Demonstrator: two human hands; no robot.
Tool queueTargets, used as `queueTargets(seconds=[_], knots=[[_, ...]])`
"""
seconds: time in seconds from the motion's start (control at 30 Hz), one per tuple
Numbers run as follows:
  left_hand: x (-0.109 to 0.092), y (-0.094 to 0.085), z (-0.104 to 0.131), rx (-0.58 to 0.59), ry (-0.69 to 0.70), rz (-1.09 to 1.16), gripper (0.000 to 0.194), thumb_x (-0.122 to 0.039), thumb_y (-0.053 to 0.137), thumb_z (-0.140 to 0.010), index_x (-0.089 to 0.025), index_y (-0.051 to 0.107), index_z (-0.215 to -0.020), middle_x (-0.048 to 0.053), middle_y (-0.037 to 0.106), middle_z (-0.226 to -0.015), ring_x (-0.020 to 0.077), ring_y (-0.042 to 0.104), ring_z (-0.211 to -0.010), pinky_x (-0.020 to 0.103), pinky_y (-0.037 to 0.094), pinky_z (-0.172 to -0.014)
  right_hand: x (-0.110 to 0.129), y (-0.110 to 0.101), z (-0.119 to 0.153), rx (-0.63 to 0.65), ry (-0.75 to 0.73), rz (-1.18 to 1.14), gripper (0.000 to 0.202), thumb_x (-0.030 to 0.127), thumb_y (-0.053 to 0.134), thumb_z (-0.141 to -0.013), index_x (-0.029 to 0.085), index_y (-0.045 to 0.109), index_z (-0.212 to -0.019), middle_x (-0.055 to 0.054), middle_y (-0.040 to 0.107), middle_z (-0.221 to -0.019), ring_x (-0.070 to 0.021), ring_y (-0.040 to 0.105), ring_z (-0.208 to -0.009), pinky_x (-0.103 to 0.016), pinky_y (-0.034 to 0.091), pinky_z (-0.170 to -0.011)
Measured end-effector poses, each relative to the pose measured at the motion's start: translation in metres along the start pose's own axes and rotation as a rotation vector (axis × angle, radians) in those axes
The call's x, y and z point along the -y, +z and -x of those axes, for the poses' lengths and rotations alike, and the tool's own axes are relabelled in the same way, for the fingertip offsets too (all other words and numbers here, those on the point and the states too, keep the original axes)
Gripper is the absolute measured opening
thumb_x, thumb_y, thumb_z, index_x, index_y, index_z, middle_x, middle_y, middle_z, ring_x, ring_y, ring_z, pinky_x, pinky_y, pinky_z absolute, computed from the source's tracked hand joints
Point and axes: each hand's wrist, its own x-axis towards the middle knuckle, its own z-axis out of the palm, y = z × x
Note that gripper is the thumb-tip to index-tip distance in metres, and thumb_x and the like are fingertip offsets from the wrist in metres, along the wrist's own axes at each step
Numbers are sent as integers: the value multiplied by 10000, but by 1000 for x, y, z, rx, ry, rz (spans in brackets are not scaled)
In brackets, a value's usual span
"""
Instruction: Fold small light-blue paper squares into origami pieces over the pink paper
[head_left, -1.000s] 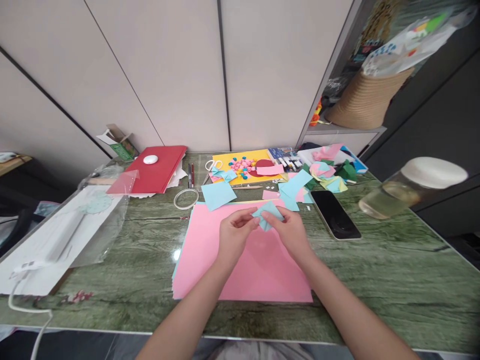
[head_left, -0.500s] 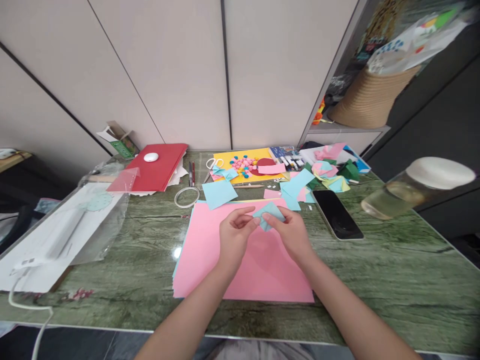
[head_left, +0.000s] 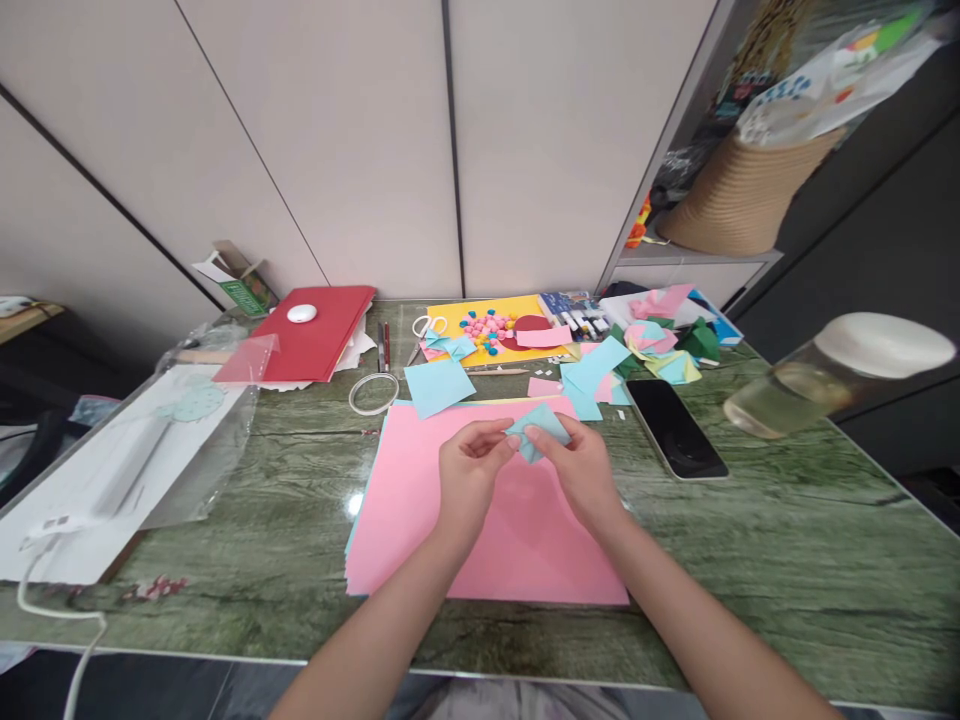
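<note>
A small light-blue folded paper is held over the top part of a stack of pink sheets. My left hand pinches its left corner between thumb and fingers. On the right side, my right hand grips the same paper, with the thumb pressed on its face. Both thumbs lie close together near the paper's middle. A flat light-blue square rests just beyond the stack's upper left edge.
Beyond the stack lie a tape roll, scissors, a pencil and yellow paper with small beads. A phone and a bottle stand to the right. At left are a red folder and a glue gun.
</note>
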Motion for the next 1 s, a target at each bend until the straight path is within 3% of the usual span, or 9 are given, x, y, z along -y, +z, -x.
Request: queueTargets(seconds=[0.33,0.8,1.0], knots=[[0,2,1,-45,27,-65,205,-227,706,-616,-154,684,-806,34,680,-706,151,615,-656,278,476,-653,-1,2,1,-16,48,-80,214,370,645,-672,164,601,-709,24,497,-615,-109,396,-566,-228,333,-532],[-1,-1,-5,13,26,-65,207,-280,684,-647,-144,677,-802,51,676,-767,166,623,-675,314,505,-667,-2,-1,-3,-53,20,115,254,397,632,-684,149,587,-652,36,481,-565,-99,378,-533,-230,323,-520],[3,-6,-9,-8,-5,-46,193,-246,713,-603,-144,700,-766,65,692,-782,181,622,-740,326,488,-727,0,-5,-5,49,66,7,258,402,632,-685,155,578,-636,28,497,-594,-108,416,-563,-234,348,-550]])
